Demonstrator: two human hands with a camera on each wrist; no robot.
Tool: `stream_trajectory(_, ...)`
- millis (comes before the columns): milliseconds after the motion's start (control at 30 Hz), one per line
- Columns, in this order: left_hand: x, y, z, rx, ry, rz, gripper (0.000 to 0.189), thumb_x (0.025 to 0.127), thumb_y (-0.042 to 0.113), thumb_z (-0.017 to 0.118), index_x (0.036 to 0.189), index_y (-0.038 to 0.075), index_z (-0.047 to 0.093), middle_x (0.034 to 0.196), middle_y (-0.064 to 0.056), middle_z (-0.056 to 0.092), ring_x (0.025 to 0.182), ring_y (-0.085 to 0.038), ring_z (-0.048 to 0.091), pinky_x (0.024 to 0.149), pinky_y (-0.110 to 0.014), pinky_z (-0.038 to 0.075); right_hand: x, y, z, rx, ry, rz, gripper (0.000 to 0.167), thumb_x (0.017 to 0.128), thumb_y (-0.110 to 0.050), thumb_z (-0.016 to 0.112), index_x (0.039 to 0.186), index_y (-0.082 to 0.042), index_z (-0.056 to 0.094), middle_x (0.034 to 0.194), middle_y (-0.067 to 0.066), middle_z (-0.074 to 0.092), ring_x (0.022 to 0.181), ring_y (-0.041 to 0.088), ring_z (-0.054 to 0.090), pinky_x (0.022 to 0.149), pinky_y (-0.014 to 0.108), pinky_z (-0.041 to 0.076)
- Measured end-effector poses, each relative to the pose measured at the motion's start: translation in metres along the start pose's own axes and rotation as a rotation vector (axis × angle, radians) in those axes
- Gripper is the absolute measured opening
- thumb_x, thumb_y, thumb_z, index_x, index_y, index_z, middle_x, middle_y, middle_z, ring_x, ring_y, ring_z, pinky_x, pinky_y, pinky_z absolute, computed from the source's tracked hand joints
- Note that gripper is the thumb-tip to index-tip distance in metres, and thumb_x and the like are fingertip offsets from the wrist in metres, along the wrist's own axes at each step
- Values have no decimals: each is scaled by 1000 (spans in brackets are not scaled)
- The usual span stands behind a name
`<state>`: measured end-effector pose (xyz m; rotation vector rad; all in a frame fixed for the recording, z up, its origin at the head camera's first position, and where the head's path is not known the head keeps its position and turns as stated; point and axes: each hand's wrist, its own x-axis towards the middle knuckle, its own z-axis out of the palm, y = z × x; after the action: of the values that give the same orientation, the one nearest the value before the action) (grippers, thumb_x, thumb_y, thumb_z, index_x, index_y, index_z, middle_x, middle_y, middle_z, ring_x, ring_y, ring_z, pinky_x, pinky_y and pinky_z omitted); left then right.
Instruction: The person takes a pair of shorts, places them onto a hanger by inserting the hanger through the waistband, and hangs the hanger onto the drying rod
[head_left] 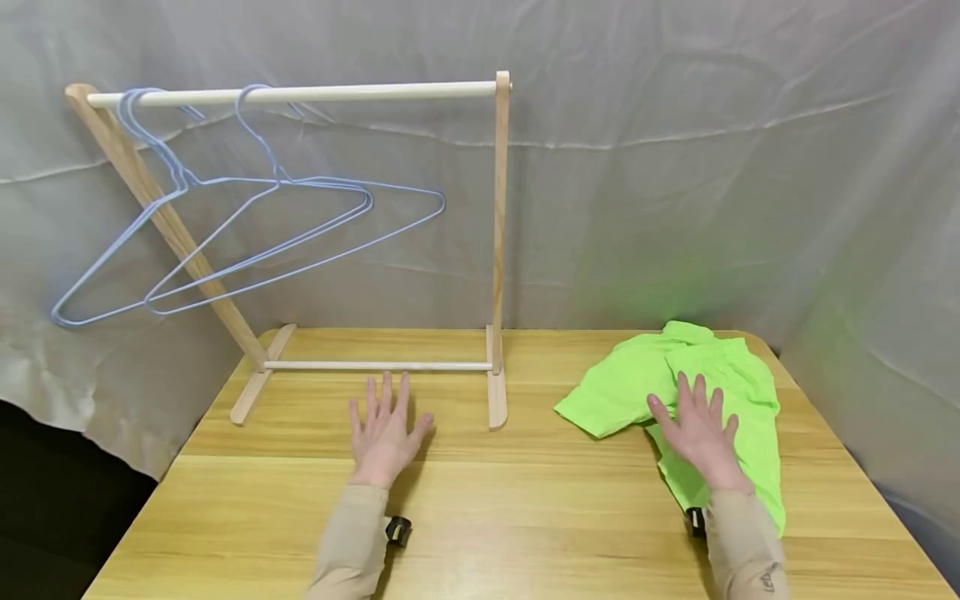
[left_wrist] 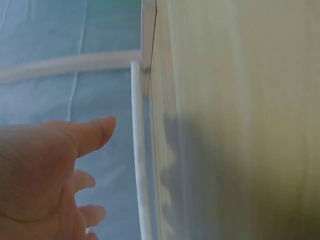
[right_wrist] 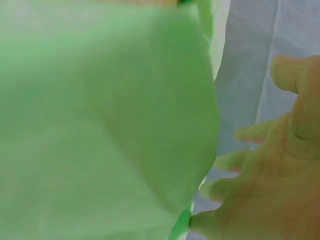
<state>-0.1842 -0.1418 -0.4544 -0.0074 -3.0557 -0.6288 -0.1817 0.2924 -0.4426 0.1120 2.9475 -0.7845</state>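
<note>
Beige sleeves point(head_left: 351, 537) reach over the table point(head_left: 525, 517); the left hand point(head_left: 384, 437) is spread wide and empty, the right hand point(head_left: 701, 437) likewise above lime-green shorts point(head_left: 753, 400) crumpled at right, contact unclear. Pinching the gathered waistband point(head_left: 711, 356) at both ends would probably let the cloth fall straight.

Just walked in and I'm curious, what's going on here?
A person's right hand, fingers spread, is over a crumpled neon-green cloth garment; whether it touches is unclear. The left hand, also open, is over the yellowish wooden table before a pale wooden rack. Neither holds anything. Thin light-blue triangular hangers hang bare from the rack's top rail.
</note>
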Motion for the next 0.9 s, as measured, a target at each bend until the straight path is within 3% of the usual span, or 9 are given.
stream_trajectory(400,-11,49,23,17,-4,169,72,101,48,53,160,18,24,170,-11,12,158,-36,6,125,-63,1,18,16,-20,31,-92,37,93,105,-61,26,156,7,-12,155,43,-22,138,68,-23,103,85,-12)
stream_trajectory(700,-13,87,43,2,-147,342,70,102,49,50,160,20,25,169,-11,16,158,-35,7,126,-60,3,38,40,-21,102,-157,-6,98,104,-52,36,149,18,-15,152,49,-15,137,72,-14,111,80,0)
stream_trajectory(900,-6,115,48,-30,-317,486,70,104,49,47,162,20,20,170,-9,14,159,-31,6,127,-58,2,37,48,-24,136,-259,32,97,104,-53,39,153,11,-15,155,45,-15,142,65,-12,114,77,3)
